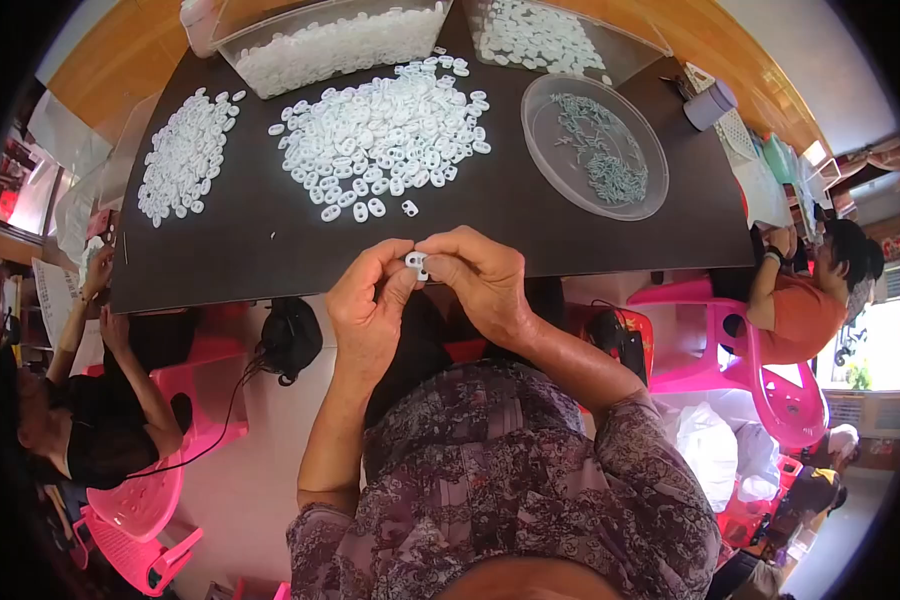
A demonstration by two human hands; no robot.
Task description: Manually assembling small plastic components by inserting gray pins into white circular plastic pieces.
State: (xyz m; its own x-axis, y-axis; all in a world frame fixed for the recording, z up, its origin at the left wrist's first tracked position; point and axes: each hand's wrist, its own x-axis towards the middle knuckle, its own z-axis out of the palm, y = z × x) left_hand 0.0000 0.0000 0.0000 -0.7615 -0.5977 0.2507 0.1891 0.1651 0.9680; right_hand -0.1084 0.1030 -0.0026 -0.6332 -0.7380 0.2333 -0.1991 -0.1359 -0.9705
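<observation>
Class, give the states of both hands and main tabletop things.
Left hand, pinching
Right hand, pinching
Small white plastic piece, held by both hands
Large central heap of white oval plastic pieces, loose
Smaller left heap of white pieces, loose
Round clear plastic tray, open, holding greenish parts
Two clear rectangular plastic bins, open, holding white pieces

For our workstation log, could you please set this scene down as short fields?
Left hand: pinching a small white piece
Right hand: pinching the same piece
Table: dark brown
Table middle: large pile of white pieces
Table left: smaller pile of white pieces
Table right: round tray, grey-green parts
Far side: left clear bin, right clear bin
</observation>
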